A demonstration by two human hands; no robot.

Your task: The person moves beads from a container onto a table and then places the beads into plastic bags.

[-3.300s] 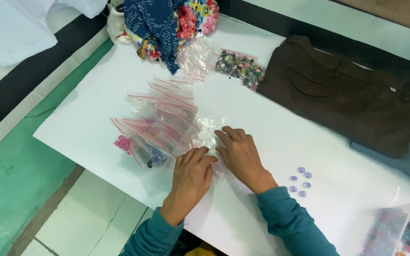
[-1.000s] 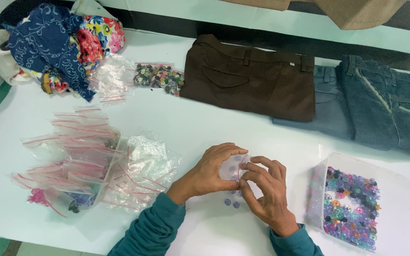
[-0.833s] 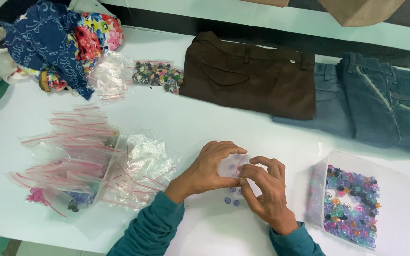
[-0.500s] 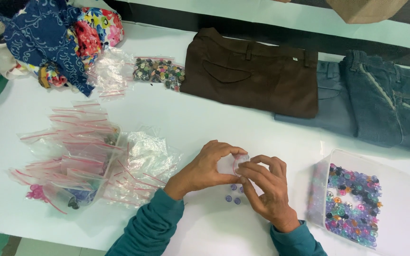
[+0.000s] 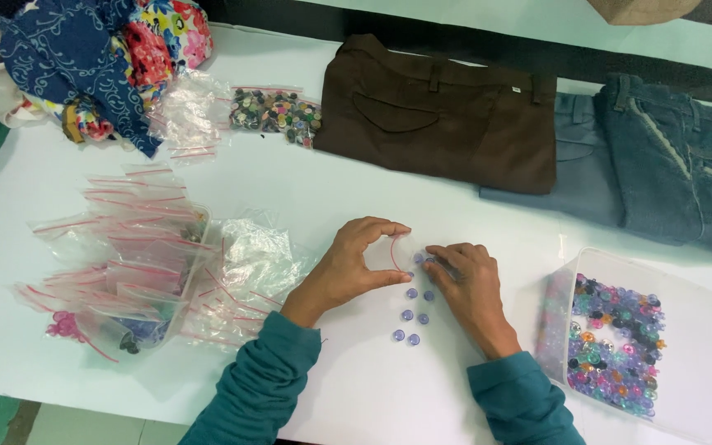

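Note:
My left hand point(image 5: 354, 268) pinches a small clear zip bag point(image 5: 401, 250) with a red seal strip, holding its mouth open on the white table point(image 5: 306, 189). My right hand point(image 5: 469, 284) rests beside it, its fingertips holding a pale purple button at the bag's opening. Several loose purple buttons point(image 5: 412, 317) lie on the table between my wrists. Both sleeves are teal.
A pile of empty clear zip bags point(image 5: 142, 264) lies at the left. A clear tub of coloured buttons point(image 5: 620, 342) stands at the right. Brown trousers point(image 5: 442, 115), blue jeans point(image 5: 661, 165), a bag of dark buttons point(image 5: 278, 110) and patterned fabrics point(image 5: 92, 58) lie along the back.
My hands moved from the bag pile to the table's middle. They parted slightly over the small bag, and the loose purple buttons below them now show.

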